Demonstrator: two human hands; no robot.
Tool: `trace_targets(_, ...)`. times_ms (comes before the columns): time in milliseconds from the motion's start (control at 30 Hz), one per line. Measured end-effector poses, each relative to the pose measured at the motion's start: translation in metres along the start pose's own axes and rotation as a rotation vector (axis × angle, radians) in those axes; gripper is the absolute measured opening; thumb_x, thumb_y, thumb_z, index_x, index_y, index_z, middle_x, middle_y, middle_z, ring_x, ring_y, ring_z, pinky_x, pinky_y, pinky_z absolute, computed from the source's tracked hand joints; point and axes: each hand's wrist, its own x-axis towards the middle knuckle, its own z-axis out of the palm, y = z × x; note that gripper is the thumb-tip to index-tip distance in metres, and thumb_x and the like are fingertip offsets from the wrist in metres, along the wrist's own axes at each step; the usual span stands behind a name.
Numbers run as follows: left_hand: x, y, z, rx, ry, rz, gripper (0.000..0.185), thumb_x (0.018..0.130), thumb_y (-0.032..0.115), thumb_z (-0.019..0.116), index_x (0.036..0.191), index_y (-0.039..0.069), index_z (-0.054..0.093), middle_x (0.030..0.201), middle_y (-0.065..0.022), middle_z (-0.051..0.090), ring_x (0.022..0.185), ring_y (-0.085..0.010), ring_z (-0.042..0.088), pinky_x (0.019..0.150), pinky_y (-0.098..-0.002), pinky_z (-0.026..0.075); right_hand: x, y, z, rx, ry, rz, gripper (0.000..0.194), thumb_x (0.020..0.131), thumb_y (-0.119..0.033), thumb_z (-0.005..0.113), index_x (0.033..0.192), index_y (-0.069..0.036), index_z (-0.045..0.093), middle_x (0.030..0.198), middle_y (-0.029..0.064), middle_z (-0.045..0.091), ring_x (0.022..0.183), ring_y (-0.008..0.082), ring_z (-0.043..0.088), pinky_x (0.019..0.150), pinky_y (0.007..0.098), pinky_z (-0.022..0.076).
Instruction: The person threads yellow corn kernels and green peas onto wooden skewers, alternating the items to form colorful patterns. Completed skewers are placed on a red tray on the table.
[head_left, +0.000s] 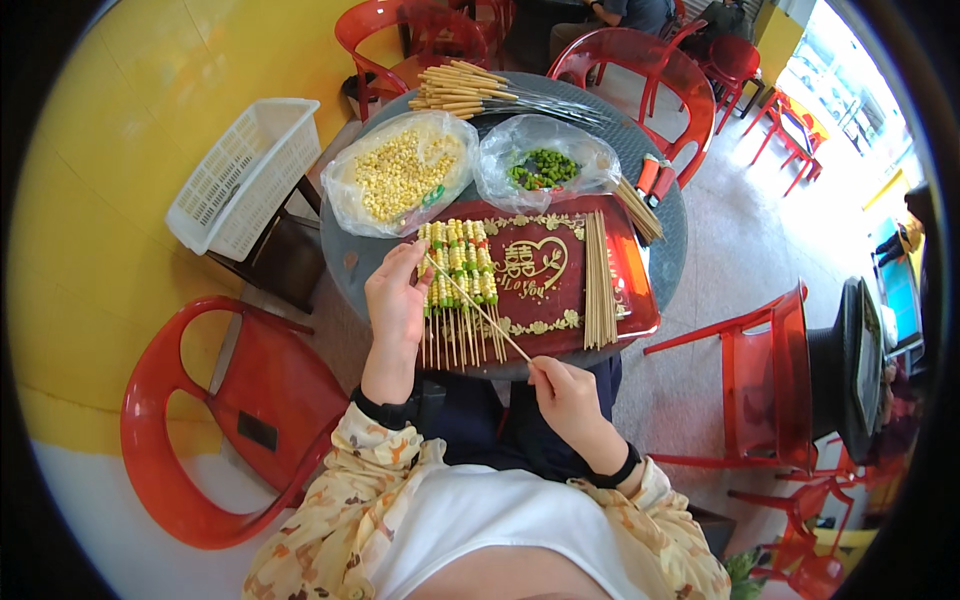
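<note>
A bamboo skewer (480, 310) slants between my hands over the near part of a red decorated tray (536, 330). My right hand (564, 390) pinches its lower end. At its upper end are the fingers of my left hand (397, 289); whether a small piece is between them cannot be told. Filled skewers of corn and green pieces (457, 262) lie side by side on the tray's left part, their bare sticks towards me. A bundle of bare bamboo skewers (598, 281) lies on the right part. Behind the tray are plastic bags of corn kernels (405, 172) and green pepper pieces (546, 169).
Wooden-handled metal skewers (465, 90) lie at the round table's (671, 262) far edge. More thin sticks (639, 210) and two red-handled tools (655, 180) are at its right. A white plastic basket (255, 180) stands left. Red chairs (277, 405) surround the table; people sit beyond it.
</note>
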Motion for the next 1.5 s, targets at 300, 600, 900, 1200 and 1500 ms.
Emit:
trace_targets(300,-0.011,-0.005,0.013,0.048,-0.069,-0.080,0.006,0.095,0.006,0.070,0.100,0.003,0.072,0.112,-0.0006,0.067,0.101,-0.0126,0.062,0.088,-0.0323,0.048,0.009,0.001,-0.011,0.890,-0.248,0.588,0.018,0.105,-0.009,0.057,0.099,0.004,0.066,0.073,0.0044,0.066,0.054,0.0081,0.056,0.050,0.0214,0.0407)
trace_targets(600,-0.032,-0.031,0.026,0.157,-0.110,-0.098,0.006,0.094,0.006,0.073,0.099,0.003,0.075,0.113,-0.0015,0.066,0.103,-0.0149,0.064,0.086,-0.0350,0.050,0.028,0.008,0.010,0.955,-0.167,0.593,0.020,0.107,-0.012,0.055,0.099,0.003,0.066,0.074,0.0070,0.067,0.054,0.0079,0.054,0.050,0.0200,0.0403)
trace_targets(900,-0.036,-0.043,0.034,0.231,-0.155,-0.177,0.013,0.086,0.006,0.082,0.095,-0.003,0.079,0.110,0.0006,0.058,0.090,-0.0082,0.059,0.080,-0.0222,0.046,0.047,0.003,0.021,0.665,-0.120,0.464,0.020,0.108,-0.011,0.054,0.101,0.003,0.066,0.078,0.0057,0.069,0.057,0.0078,0.059,0.054,0.0212,0.0464)
trace_targets(1200,-0.008,-0.037,0.006,1.031,-0.358,0.220,0.031,0.091,0.030,0.080,0.096,0.000,0.080,0.107,-0.0112,0.069,0.099,-0.0210,0.066,0.087,-0.0311,0.051,0.050,0.041,0.014,0.738,-0.200,0.607,0.013,0.098,-0.007,0.068,0.100,0.005,0.072,0.077,0.0025,0.069,0.061,0.0057,0.056,0.055,0.0208,0.0440)
trace_targets(1500,-0.003,-0.018,-0.031,1.200,-0.104,0.486,0.029,0.093,0.027,0.078,0.102,0.000,0.079,0.107,-0.0116,0.066,0.089,-0.0217,0.065,0.074,-0.0317,0.052,0.063,0.056,0.027,0.418,-0.291,0.642,0.017,0.098,-0.005,0.067,0.104,0.011,0.070,0.079,0.0097,0.072,0.060,0.0104,0.065,0.057,0.0245,0.0534)
